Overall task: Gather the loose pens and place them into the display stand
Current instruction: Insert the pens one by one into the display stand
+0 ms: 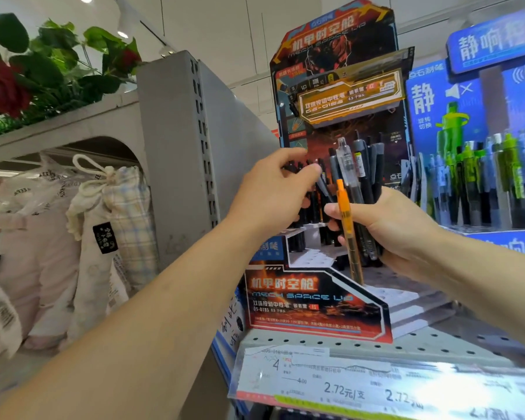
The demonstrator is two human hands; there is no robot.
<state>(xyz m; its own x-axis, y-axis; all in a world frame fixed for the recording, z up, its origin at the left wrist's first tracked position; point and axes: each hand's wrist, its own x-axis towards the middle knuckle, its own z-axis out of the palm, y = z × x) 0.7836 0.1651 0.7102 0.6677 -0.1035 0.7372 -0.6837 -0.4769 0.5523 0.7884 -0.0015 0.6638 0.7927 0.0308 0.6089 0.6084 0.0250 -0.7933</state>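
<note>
My right hand (385,225) clutched a bundle of pens (356,189), orange pen (347,228) foremost, upright just before the display stand (315,301) so its holes stayed reachable. My left hand (273,192) pinched a black pen (323,184) beside the bundle, probably singling it out for a slot.

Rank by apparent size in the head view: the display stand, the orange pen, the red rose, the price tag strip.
1. Display stand, by far the largest.
2. Price tag strip, though it sits nearest the camera, which inflates it.
3. Red rose and orange pen: too close to rank; the rose is bulkier and cut by the frame edge, the pen longer but thin.
</note>
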